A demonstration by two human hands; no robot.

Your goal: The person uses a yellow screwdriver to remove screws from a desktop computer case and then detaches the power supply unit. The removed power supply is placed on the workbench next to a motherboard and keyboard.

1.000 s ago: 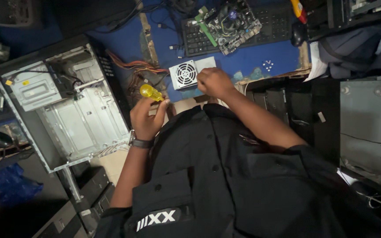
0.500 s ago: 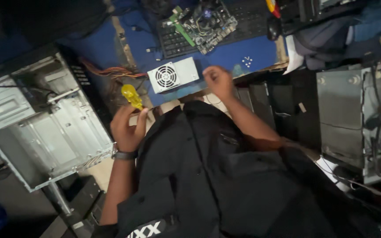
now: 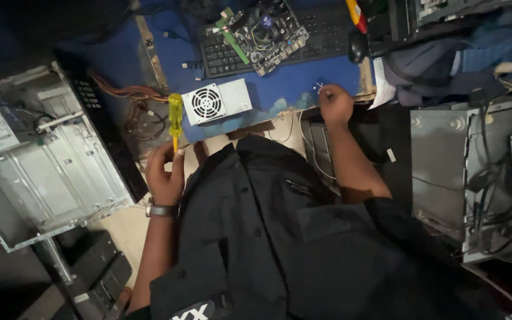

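- My left hand (image 3: 164, 172) grips a yellow-handled screwdriver (image 3: 175, 116) by its shaft, handle pointing to twelve o'clock.
- The white power supply (image 3: 217, 101) with its round fan grille lies just beside it at three o'clock, on the blue mat (image 3: 291, 80).
- My right hand (image 3: 335, 104) rests curled at the mat's edge on small screws (image 3: 320, 86); I cannot tell whether it pinches one.
- An open computer case (image 3: 42, 160) stands at nine o'clock, a circuit board (image 3: 265, 32) on a keyboard (image 3: 220, 56) at twelve.
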